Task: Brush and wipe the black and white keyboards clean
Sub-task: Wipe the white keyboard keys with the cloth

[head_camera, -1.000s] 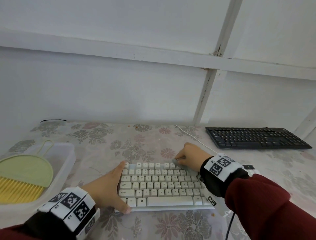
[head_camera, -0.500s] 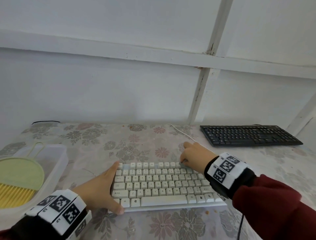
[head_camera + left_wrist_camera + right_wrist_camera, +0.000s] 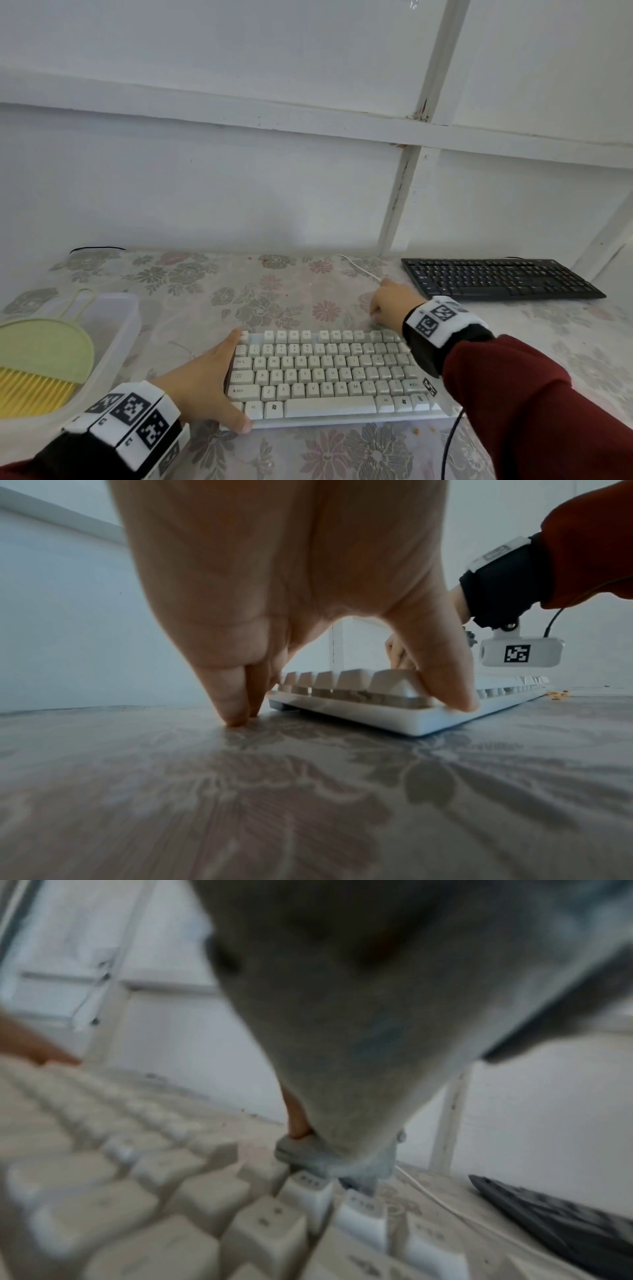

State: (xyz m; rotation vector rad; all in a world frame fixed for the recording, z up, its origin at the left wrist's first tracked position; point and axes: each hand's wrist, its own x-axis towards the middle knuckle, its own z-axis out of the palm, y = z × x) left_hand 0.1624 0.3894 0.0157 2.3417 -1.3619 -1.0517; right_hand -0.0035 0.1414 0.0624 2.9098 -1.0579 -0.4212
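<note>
The white keyboard (image 3: pixel 329 373) lies in front of me on the flowered tablecloth. My left hand (image 3: pixel 212 380) braces its left end, straight fingers along the side and thumb on the front corner (image 3: pixel 452 696). At the keyboard's back right corner, my right hand (image 3: pixel 390 301) is curled round a grey cloth (image 3: pixel 342 1042). The cloth presses on the top row of keys (image 3: pixel 308 1183). The black keyboard (image 3: pixel 496 279) lies untouched at the back right. In the head view the cloth is almost hidden under the hand.
A clear plastic box (image 3: pixel 130 318) at the left holds a green brush with yellow bristles (image 3: pixel 34 359). The white keyboard's cable (image 3: pixel 359 267) runs back to the wall. Crumbs (image 3: pixel 416 431) lie by the keyboard's front right corner. The wall stands close behind the table.
My right hand has slid with the cloth along the top row, from its middle to the back right corner. The left hand keeps its hold on the left end.
</note>
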